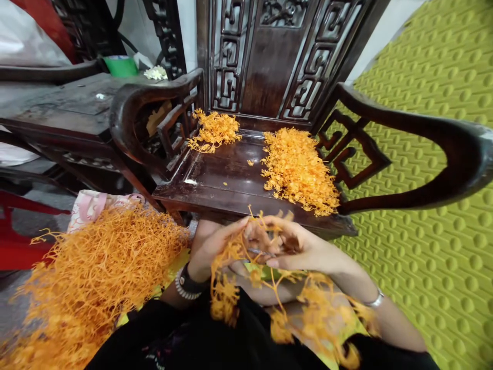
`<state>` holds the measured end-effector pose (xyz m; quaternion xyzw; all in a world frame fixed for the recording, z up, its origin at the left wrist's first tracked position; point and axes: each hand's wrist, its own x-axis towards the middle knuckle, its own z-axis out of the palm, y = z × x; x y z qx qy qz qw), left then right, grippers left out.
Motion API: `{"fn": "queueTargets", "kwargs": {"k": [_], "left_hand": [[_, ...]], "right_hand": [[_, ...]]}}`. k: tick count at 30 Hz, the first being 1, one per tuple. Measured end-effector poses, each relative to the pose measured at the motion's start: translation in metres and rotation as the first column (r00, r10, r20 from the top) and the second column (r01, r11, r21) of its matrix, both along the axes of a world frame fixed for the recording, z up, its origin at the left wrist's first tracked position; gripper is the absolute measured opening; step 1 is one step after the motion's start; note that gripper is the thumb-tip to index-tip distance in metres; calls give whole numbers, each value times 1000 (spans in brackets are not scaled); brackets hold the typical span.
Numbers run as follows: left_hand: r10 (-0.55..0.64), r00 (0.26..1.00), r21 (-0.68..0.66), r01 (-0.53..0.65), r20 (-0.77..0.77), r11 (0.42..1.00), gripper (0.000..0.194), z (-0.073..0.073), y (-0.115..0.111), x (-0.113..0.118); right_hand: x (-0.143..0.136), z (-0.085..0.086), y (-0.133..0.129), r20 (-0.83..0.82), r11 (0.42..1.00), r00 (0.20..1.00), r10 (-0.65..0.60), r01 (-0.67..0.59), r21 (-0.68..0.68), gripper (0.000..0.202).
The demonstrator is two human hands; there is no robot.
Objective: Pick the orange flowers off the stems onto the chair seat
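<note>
Above my lap, my left hand (225,239) is closed, its fingertips pinching a thin orange branching sprig (225,293) that dangles below it. Close beside it, my right hand (304,246) curls with thumb and fingers together around part of another orange sprig (277,293). A thin greyish sliver shows between the two hands, too small and blurred to name. More sprigs, smeared by motion, hang over my right forearm and lap. Past my hands, a dense pile of short orange clippings (298,167) lies on the right of the dark wooden chair seat (231,169).
A smaller orange clump (215,131) rests at the seat's back left. A big heap of orange sprigs (111,262) spills over a white-and-pink bag (82,208) at my left. On the dark side table (65,103) sits a green tape roll (121,66). Curved chair arms flank the seat.
</note>
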<state>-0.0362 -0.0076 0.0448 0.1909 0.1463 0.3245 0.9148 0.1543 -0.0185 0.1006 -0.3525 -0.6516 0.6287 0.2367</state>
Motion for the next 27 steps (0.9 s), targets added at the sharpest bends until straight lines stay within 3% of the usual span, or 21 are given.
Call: {"fn": "queueTargets", "kwargs": {"k": [2, 4, 7, 9, 12, 15, 17, 19, 21, 24, 26, 27], "left_hand": [[-19, 998, 46, 21, -53, 999, 22, -4, -3, -1], [48, 992, 86, -39, -113, 996, 19, -7, -3, 0], [259, 948, 132, -237, -184, 962, 16, -8, -1, 2], [389, 908, 157, -366, -154, 917, 18, -6, -2, 4], [460, 884, 182, -441, -78, 879, 27, 3, -9, 9], [513, 856, 295, -474, -65, 830, 30, 9, -19, 17], [587, 806, 409, -509, -84, 758, 31, 9, -23, 23], [679, 727, 506, -551, -99, 664, 30, 6, -25, 27], [754, 654, 575, -592, -68, 565, 28, 3, -25, 31], [833, 553, 658, -638, 29, 400, 26, 3, -25, 37], [860, 509, 679, -646, 44, 347, 29, 4, -25, 40], [864, 503, 678, -643, 22, 357, 31, 5, -25, 41]], "right_hand": [[1, -5, 2, 90, 995, 996, -19, 10, 97, 50], [2, -8, 4, 191, 964, 975, -110, 57, 261, 39], [5, -4, -1, 220, 826, 902, -372, 214, 521, 19], [5, 0, -9, 176, 745, 863, -474, 286, 603, 8], [-3, -1, -25, 142, 750, 891, -431, 266, 605, 9], [-20, -18, -37, 94, 810, 927, -362, 263, 524, 40], [-32, -32, -41, -5, 864, 937, -348, 323, 387, 47], [-41, -44, -44, -134, 874, 908, -396, 418, 247, 40], [-48, -51, -47, -231, 828, 840, -492, 533, 174, 31], [-57, -55, -53, -274, 754, 775, -569, 625, 203, 22], [-62, -59, -56, -241, 719, 772, -588, 635, 282, 21], [-64, -61, -57, -225, 697, 765, -603, 643, 319, 22]]}}
